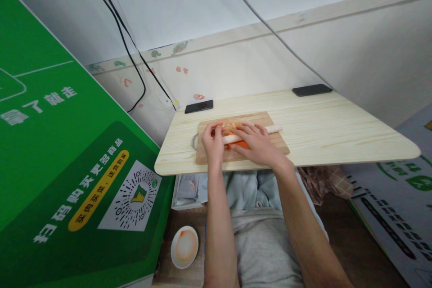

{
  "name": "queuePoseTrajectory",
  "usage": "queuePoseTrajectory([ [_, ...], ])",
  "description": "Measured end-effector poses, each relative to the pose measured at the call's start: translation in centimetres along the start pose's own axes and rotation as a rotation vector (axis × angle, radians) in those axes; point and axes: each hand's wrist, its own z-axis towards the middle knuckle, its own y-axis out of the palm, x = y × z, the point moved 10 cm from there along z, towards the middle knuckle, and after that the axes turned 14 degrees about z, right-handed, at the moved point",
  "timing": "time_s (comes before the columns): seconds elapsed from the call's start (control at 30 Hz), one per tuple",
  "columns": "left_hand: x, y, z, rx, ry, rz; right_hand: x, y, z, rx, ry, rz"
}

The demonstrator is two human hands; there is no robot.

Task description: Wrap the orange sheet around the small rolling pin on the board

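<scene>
A pale wooden rolling pin (274, 129) lies slantwise across a wooden cutting board (207, 157). Under and behind it is a flat, glossy orange sheet (239, 145), with what looks like crinkled clear film at its far side. My right hand (258, 143) lies over the pin and the sheet, its fingers stretched and spread. At the pin's left end, my left hand (213, 139) is closed, fingers curled and pinching at the sheet's left edge. The fingertips are partly hidden, and the exact material of the sheet cannot be told.
The board rests on a light wood-grain table (337, 130). A dark phone (199, 106) lies at its back left, another phone (312, 90) at its back right. A green printed panel (84, 180) stands left. Below are a white bowl (184, 247) and a white box (178, 202).
</scene>
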Motion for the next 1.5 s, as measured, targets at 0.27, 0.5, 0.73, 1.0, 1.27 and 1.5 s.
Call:
queuePoseTrajectory([
  [0.27,0.2,-0.1,-0.1,0.000,-0.001,0.002,0.1,-0.3,-0.7,-0.049,-0.009,0.033],
  [0.5,-0.1,0.0,0.1,0.006,0.001,0.002,0.2,0.1,0.7,0.022,0.033,0.012],
  [0.73,-0.1,0.1,0.0,-0.007,-0.004,0.007,0.0,-0.1,-0.4,-0.047,0.010,0.031],
  [1.0,0.1,0.0,-0.1,-0.006,0.022,-0.003,0.0,-0.1,-0.6,-0.070,0.012,0.063],
  [1.27,0.0,0.0,0.0,-0.003,0.019,-0.012,-0.1,0.0,0.5,-0.006,0.054,0.008],
  [1.5,0.1,0.0,-0.1,-0.002,-0.002,-0.036,-0.4,-0.4,-0.9,-0.090,0.046,0.050],
])
